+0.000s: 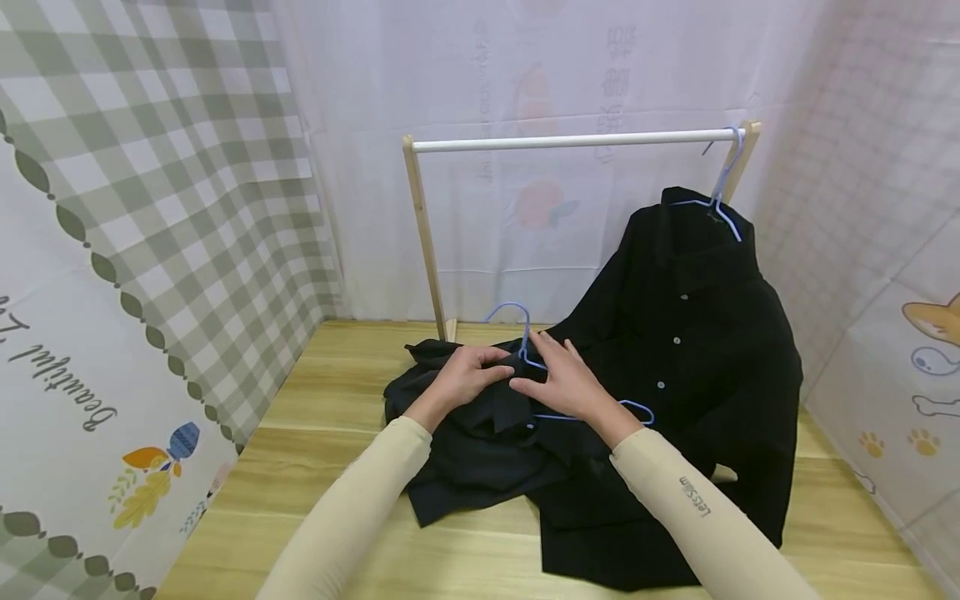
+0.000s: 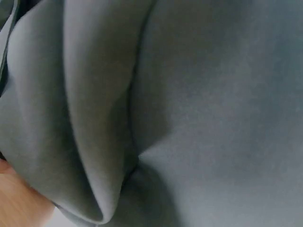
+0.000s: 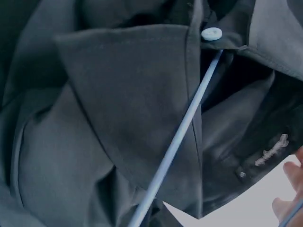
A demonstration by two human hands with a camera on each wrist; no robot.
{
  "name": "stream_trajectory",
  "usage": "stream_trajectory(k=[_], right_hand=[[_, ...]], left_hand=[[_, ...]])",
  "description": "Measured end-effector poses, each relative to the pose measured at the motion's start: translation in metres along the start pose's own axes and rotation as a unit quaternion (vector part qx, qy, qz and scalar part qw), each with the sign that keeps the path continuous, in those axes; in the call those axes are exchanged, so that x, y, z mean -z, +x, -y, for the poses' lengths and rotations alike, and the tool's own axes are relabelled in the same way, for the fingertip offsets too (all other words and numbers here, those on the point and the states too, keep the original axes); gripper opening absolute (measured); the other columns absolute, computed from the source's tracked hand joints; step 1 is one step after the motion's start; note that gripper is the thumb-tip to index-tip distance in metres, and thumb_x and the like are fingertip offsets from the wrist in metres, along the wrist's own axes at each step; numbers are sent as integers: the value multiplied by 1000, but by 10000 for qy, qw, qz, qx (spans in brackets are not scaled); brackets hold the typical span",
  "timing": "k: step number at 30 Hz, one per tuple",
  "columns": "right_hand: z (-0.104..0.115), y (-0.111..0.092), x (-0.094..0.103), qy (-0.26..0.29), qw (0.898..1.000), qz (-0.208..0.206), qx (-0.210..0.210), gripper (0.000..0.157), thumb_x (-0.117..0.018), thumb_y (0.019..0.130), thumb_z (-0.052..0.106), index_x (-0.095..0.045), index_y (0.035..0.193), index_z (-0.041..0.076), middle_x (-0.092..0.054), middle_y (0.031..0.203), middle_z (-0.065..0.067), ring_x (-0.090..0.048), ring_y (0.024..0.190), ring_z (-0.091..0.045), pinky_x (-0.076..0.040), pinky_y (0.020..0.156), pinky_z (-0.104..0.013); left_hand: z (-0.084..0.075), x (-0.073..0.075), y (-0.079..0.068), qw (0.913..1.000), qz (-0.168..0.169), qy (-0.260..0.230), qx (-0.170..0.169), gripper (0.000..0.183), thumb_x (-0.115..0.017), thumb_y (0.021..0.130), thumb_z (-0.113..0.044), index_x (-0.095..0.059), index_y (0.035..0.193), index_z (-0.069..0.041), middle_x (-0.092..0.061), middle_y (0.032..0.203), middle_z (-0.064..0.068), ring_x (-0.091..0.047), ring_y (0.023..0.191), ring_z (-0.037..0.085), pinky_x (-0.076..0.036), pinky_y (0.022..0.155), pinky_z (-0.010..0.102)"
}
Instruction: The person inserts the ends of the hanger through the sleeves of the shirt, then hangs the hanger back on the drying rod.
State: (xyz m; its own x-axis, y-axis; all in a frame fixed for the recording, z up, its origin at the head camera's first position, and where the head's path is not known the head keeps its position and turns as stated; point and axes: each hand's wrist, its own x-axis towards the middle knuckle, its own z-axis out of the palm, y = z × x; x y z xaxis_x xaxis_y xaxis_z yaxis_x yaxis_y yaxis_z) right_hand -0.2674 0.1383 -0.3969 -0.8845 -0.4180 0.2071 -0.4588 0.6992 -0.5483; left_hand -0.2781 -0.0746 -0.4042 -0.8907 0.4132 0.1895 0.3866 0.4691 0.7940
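Note:
A black shirt [image 1: 480, 458] lies bunched on the wooden table. Its pointed collar and a white button [image 3: 211, 34] show close up in the right wrist view. My left hand [image 1: 467, 381] grips the cloth at the collar's left side, with thumb and fingers apart around it; in the left wrist view, grey-looking folds cover most of it. A blue clothes hanger [image 1: 525, 329] runs through the neck opening, its hook pointing up and one end sticking out toward the right. With fingers curled around the hanger's neck, my right hand [image 1: 562, 377] holds it, thumb near the collar.
Another black shirt [image 1: 720, 333], on a second blue hanger [image 1: 723, 179], hangs at the right end of the rack's white rail [image 1: 577, 142]. Its lower part spreads over the table [image 1: 292, 467] beside the first shirt. Patterned curtains [image 1: 217, 167] enclose the space.

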Motion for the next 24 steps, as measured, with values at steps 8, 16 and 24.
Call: stream_trajectory(k=[8, 16, 24], right_hand=[[-7, 1, -2, 472, 9988, -99, 44, 30, -74, 90, 33, -58, 73, 14, -39, 60, 4, -42, 54, -15, -35, 54, -28], [-18, -10, 27, 680, 9943, -241, -789, 39, -70, 94, 27, -48, 66, 13, -34, 59, 2, -41, 54, -18, -34, 53, -30], [-37, -20, 54, 760, 9887, -251, -1266, 39, -68, 96, 30, -49, 68, 10, -35, 62, 0, -41, 59, -21, -34, 55, -32]], left_hand=[[-1, -3, -3, 10000, -41, -65, 62, 26, -70, 95, -22, -74, 118, -10, -70, 116, 5, -62, 109, 21, -50, 90, 34], [28, 32, -21, 9970, -357, 583, 375, 19, -70, 94, -17, -76, 112, -11, -70, 116, 6, -62, 110, 25, -50, 93, 39], [71, 50, -52, 9895, -511, 40, 1353, 11, -69, 94, -13, -75, 98, -4, -68, 98, 6, -61, 89, 22, -49, 80, 35]])
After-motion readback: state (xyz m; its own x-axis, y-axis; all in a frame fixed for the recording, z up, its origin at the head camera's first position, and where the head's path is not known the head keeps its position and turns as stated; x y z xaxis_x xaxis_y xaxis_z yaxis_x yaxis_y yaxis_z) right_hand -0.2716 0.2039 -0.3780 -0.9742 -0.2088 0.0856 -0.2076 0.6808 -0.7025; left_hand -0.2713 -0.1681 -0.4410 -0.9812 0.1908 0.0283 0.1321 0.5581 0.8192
